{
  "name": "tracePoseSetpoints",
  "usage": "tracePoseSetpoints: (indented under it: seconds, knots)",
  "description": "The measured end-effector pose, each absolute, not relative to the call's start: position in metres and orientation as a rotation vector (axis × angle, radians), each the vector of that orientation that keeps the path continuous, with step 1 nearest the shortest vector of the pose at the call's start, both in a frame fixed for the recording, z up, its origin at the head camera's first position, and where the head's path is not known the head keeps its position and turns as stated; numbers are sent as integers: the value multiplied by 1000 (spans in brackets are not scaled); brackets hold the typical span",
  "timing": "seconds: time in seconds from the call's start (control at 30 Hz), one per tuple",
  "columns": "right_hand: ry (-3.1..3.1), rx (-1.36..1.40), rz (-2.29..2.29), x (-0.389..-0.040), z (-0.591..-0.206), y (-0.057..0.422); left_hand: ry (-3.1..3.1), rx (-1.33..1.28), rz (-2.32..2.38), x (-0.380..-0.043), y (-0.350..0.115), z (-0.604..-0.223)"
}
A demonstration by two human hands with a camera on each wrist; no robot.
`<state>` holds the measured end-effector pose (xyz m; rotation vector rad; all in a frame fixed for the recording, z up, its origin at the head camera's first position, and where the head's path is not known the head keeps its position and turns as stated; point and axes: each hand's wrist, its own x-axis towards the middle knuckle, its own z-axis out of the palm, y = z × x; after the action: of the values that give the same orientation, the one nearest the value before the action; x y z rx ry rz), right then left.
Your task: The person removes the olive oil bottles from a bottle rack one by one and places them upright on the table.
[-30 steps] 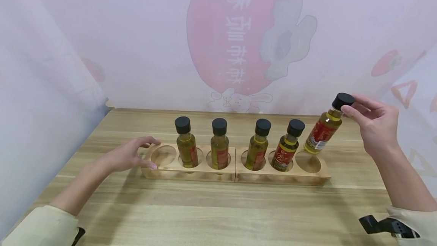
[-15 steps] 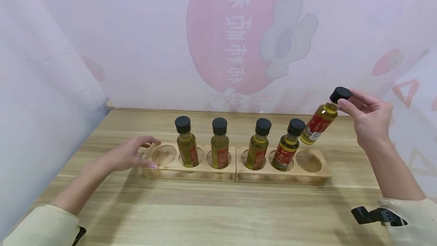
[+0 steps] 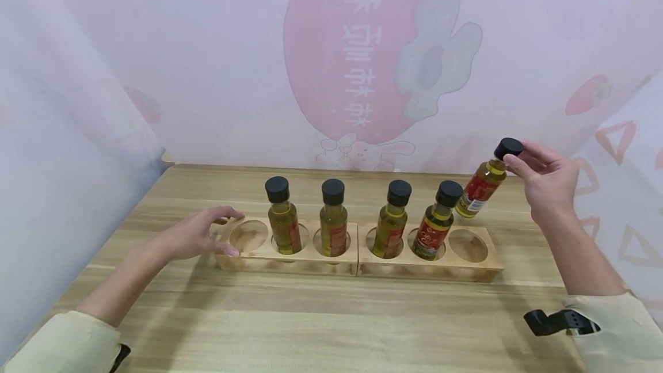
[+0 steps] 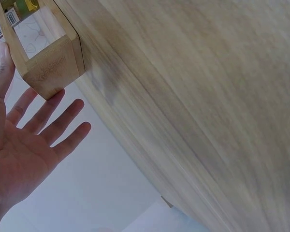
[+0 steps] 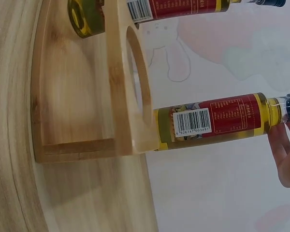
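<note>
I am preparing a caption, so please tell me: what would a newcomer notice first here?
First, probably the tilted bottle that the right hand holds by its black cap, near the right end of the wooden rack. Next, four capped bottles stand in the middle of the rack; the left hand touches its left end. Behind, a large pink print marks the pale backdrop.

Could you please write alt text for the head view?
A right hand pinches a tilted oil bottle by its black cap near the right end of a wooden bottle rack. Four capped oil bottles stand in the rack; a left hand touches its left end.
</note>
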<state>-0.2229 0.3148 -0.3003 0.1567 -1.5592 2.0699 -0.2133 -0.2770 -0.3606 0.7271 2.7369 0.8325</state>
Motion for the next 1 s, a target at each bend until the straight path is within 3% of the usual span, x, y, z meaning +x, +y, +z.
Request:
tracePoseSetpoints:
  seconds: [1.0]
  knots:
    - [-1779, 7, 1959, -238, -325, 322, 2719, 679, 842, -213, -278, -360]
